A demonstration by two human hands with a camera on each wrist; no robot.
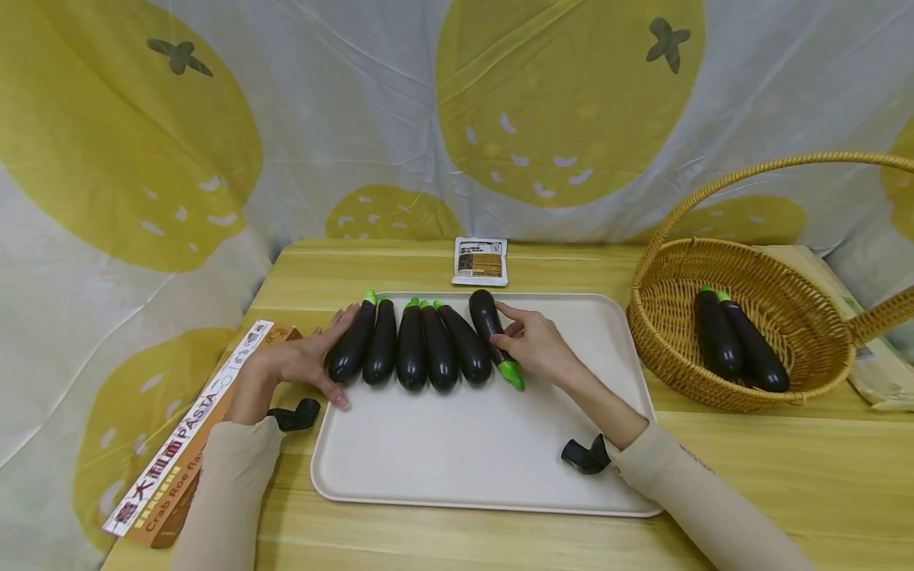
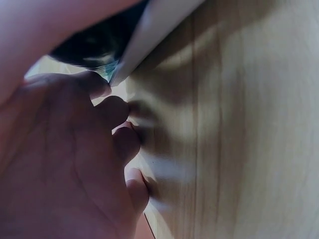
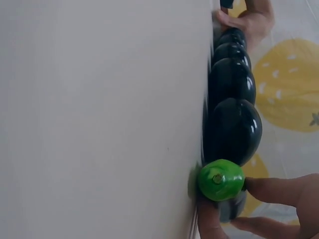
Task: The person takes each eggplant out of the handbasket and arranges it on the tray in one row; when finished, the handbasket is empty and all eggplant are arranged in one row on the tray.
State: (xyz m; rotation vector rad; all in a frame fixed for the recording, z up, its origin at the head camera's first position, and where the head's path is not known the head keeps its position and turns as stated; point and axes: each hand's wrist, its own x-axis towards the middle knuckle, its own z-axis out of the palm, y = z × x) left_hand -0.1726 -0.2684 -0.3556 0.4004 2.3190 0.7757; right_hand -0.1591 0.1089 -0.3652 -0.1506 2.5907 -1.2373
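eggplant sits in the pinch of the right hand, thumb on one side and fingers on the other, its green stem end pointing back toward the person and its body over the pale tray. just left of that hand stands a row of five eggplants, side by side on the tray with their stems pointing away; it fills the space between the two hands. whether the pinched one touches its neighbour, i cannot tell. the left hand is spread at the row's far end, fingertips beside the leftmost eggplant, several of them down on the wooden table just outside the tray's raised rim, which runs beneath this hand.

to the left hand's outer side lies a long pasta box, slanted and partly covered by that arm. ahead of the right hand, beyond the tray, is a small sachet. well to the right hand's right, a wicker basket with a tall handle holds two eggplants, with a pale package partly hidden behind it. a lemon-print cloth hangs in front of both hands.
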